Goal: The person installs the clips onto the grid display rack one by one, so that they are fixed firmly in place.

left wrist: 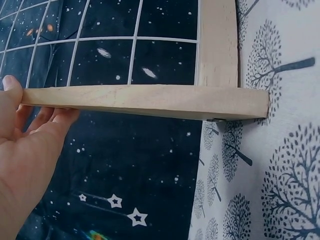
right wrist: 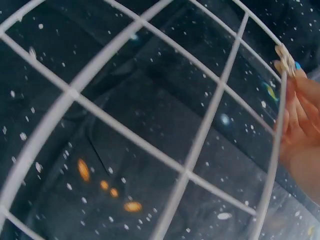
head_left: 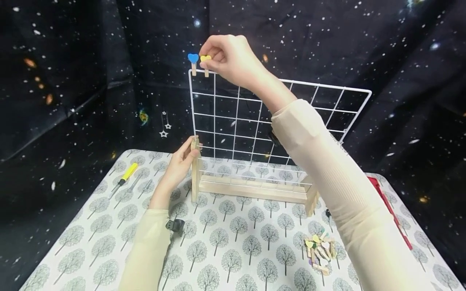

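Note:
A white wire grid [head_left: 247, 109] stands upright in a wooden stand [head_left: 251, 189]. My right hand [head_left: 233, 60] pinches a small clothespin with a yellow heart [head_left: 205, 58] at the grid's top edge, near the left corner. Just left of it, a clothespin with a blue heart [head_left: 193, 58] sits on the same top wire. In the right wrist view, the fingers [right wrist: 305, 110] are around a pin at the wire, partly hidden. My left hand [head_left: 180, 161] grips the upper end of the stand's left wooden post [left wrist: 140, 100], thumb on one side and fingers on the other.
A pile of heart clothespins [head_left: 320, 252] lies on the tree-print tablecloth [head_left: 218, 258] at the right front. A yellow-handled screwdriver [head_left: 128, 173] lies on the left. Something red [head_left: 389, 210] lies along the right side, partly behind my right sleeve.

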The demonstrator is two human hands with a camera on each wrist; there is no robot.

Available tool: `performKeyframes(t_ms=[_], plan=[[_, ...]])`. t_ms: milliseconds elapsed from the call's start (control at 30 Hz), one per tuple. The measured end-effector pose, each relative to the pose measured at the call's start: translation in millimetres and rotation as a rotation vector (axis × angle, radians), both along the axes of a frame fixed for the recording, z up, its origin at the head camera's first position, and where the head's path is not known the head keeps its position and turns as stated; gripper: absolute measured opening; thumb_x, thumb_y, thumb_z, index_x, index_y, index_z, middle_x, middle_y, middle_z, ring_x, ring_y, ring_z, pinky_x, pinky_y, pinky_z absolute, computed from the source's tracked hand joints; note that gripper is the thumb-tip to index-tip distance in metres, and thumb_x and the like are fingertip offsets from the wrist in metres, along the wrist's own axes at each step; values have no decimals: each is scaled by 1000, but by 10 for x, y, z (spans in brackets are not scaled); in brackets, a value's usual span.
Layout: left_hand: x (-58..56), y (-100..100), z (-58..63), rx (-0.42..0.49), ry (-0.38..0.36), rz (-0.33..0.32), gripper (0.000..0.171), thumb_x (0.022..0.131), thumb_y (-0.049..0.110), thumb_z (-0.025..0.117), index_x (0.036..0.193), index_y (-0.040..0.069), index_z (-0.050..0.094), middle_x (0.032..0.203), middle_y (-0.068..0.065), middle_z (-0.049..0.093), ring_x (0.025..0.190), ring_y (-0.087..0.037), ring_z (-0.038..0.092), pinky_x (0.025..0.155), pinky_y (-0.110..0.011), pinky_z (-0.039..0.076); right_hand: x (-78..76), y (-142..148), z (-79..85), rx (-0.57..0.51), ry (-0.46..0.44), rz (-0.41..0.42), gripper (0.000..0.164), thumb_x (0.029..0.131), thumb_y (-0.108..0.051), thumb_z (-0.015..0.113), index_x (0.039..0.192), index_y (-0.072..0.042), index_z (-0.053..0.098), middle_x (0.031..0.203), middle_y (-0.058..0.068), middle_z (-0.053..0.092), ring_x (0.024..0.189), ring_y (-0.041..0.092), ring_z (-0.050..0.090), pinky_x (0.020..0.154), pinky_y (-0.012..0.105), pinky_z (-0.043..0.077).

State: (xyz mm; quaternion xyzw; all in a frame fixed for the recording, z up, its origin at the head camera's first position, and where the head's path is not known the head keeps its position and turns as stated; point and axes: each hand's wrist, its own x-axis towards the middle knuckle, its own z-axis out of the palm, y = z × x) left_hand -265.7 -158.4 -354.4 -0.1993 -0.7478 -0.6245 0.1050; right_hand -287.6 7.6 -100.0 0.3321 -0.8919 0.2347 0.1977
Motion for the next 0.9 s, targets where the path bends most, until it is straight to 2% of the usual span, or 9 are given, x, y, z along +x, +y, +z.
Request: performKeyframes(t_ms=[100, 233, 300, 367, 467, 600, 700, 900], plan=[[-14, 21, -12, -6, -4, -11, 46, 92, 19, 42, 136, 16, 29, 129, -14, 44, 119, -23, 41, 102, -36, 30, 19, 35, -84, -68, -9, -28, 32, 80, -23, 62, 109, -10, 59, 90, 2, 61, 78, 7, 56, 75, 13, 45], [-13, 26, -44, -11, -13, -14, 46, 92, 20, 42, 136, 17, 29, 128, -15, 44, 119, -24, 41, 102, -38, 29, 89, 113, -226, -133, 52, -66, 43, 78, -28, 64, 117, -11, 54, 97, 0, 60, 84, 3, 56, 77, 12, 43], [-17, 22, -62, -12, -20, -12, 47, 92, 22, 42, 136, 19, 28, 128, -15, 44, 119, -24, 41, 102, -39, 28, 139, 188, -344, -198, 121, -33, 43, 78, -28, 64, 116, -11, 54, 97, 0, 60, 84, 1, 57, 76, 12, 44], [-16, 11, -78, -13, -28, -9, 47, 91, 23, 42, 136, 21, 28, 129, -13, 44, 120, -24, 40, 102, -41, 27, 199, 280, -511, -287, 170, 40, 41, 78, -25, 65, 115, -10, 55, 96, 2, 61, 84, 3, 57, 76, 15, 46], [6, -13, -123, -12, -37, -7, 47, 91, 23, 42, 136, 20, 28, 129, -14, 44, 120, -24, 40, 103, -41, 27, 309, 436, -870, -388, 227, 175, 38, 77, -20, 66, 111, -7, 57, 92, 6, 63, 81, 6, 58, 72, 19, 48], [43, -45, -175, -18, -38, 1, 47, 92, 20, 41, 137, 16, 28, 128, -16, 44, 119, -26, 41, 102, -41, 28, 482, 649, -1416, -428, 188, 234, 39, 76, -18, 66, 112, -8, 56, 92, 5, 63, 82, 9, 58, 71, 23, 49], [42, -50, -196, -20, -39, 3, 47, 92, 20, 41, 137, 17, 27, 127, -16, 45, 118, -27, 41, 102, -42, 28, 617, 890, -1840, -380, 102, 198, 39, 78, -19, 65, 114, -10, 55, 94, 2, 63, 83, 9, 57, 72, 25, 49], [-83, -24, -232, -28, -24, -11, 46, 91, 27, 42, 135, 30, 27, 128, -9, 45, 119, -21, 41, 102, -40, 29, 939, 1566, -2631, -144, -94, 84, 34, 81, -17, 61, 114, -11, 55, 96, -4, 62, 83, 8, 57, 74, 29, 49]])
